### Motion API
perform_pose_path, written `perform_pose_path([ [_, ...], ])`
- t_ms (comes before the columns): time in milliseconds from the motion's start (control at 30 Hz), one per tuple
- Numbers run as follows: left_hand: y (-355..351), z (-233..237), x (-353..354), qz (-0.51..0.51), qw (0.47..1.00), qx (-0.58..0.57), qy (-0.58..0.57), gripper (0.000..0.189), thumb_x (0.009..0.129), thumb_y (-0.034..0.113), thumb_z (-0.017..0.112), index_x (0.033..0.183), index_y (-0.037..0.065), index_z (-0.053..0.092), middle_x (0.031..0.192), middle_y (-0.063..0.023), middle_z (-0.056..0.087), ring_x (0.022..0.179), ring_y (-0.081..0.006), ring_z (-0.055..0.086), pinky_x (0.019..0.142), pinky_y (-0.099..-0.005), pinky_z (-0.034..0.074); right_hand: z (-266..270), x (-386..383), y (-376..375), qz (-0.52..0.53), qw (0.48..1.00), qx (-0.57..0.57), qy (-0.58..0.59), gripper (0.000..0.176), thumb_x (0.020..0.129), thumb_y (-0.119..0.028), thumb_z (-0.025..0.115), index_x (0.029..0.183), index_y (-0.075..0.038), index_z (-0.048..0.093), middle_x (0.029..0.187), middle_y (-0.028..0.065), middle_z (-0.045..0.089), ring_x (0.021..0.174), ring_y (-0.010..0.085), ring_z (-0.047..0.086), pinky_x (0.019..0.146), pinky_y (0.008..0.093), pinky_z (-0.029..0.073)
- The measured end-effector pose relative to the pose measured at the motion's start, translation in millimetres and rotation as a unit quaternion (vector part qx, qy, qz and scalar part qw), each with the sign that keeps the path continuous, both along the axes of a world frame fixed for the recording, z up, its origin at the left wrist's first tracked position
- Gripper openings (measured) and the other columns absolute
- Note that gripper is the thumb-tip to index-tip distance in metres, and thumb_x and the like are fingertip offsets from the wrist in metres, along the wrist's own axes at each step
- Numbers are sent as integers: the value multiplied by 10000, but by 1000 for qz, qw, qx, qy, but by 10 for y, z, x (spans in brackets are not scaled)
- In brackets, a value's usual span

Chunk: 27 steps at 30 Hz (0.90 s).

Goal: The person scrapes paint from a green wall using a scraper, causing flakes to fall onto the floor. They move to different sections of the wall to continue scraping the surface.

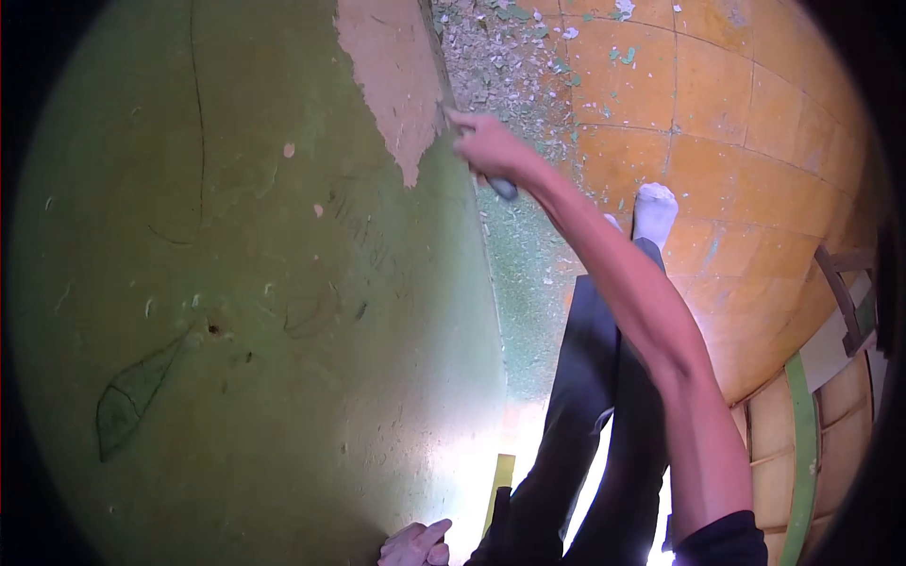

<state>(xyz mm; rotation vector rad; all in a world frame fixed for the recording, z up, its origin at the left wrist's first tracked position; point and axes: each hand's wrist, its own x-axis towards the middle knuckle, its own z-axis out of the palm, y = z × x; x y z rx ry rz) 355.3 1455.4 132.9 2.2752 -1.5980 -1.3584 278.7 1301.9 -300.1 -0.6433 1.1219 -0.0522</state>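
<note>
My right hand point(491, 149) is closed around a scraper point(504, 188), whose dark handle end sticks out below the palm. Its blade is mostly hidden and blurred near the wall's edge. The hand is at the lower right side of a bare pinkish patch point(401, 85) in the green painted wall point(264, 255). Along the patch, the paint edge is ragged. At the bottom edge of the view, my left hand point(415, 545) is beside the wall with its fingers curled and partly cut off. Whatever may be inside those fingers is hidden.
Pale and green paint flakes point(500, 66) lie thickly along the wall's foot and scatter over the orange tiled floor point(727, 170). My dark-trousered legs point(576, 377) stretch along the wall, ending in a white sock point(654, 212). A brown wooden frame point(843, 297) stands at far right.
</note>
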Motion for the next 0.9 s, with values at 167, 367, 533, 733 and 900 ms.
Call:
perform_pose_path([
  [167, 649, 404, 139, 427, 781, 455, -18, 141, 933, 166, 573, 1025, 90, 648, 563, 66, 369, 425, -78, 399, 338, -231, 313, 122, -103, -155, 10, 999, -17, -32, 694, 793, -63, 506, 1466, -182, 380, 661, 60, 540, 458, 119, 489, 428, 303, 458],
  [367, 73, -2, 7, -24, 998, 29, -45, 209, 921, 73, 509, 1068, 42, 654, 573, 42, 417, 448, -93, 436, 379, -223, 367, 393, -70, -165, 11, 1000, -9, -24, 673, 790, -51, 493, 1452, -126, 398, 634, 59, 532, 454, 128, 491, 427, 306, 454],
  [533, 61, 112, 28, 40, 989, 143, -20, 296, 928, 74, 427, 1043, -16, 684, 595, -39, 530, 486, -172, 523, 436, -288, 433, -276, 113, -254, -42, 998, 54, -11, 688, 785, -44, 505, 1459, -122, 385, 641, 47, 537, 468, 120, 485, 435, 287, 439],
  [733, 33, -46, -59, -37, 995, 15, -90, 340, 968, 172, 425, 997, -12, 710, 612, -76, 567, 477, -187, 538, 441, -319, 441, 363, 23, -56, -23, 996, 83, -33, 684, 795, -31, 507, 1461, -94, 362, 691, 64, 563, 481, 131, 511, 433, 301, 445],
  [900, 62, -7, -62, -23, 996, 40, -71, 364, 991, 200, 410, 985, -20, 699, 632, -85, 576, 490, -198, 548, 461, -331, 449, -75, 180, 24, -74, 997, 21, 7, 693, 767, -19, 480, 1449, -28, 357, 606, 93, 577, 429, 169, 531, 441, 321, 470],
])
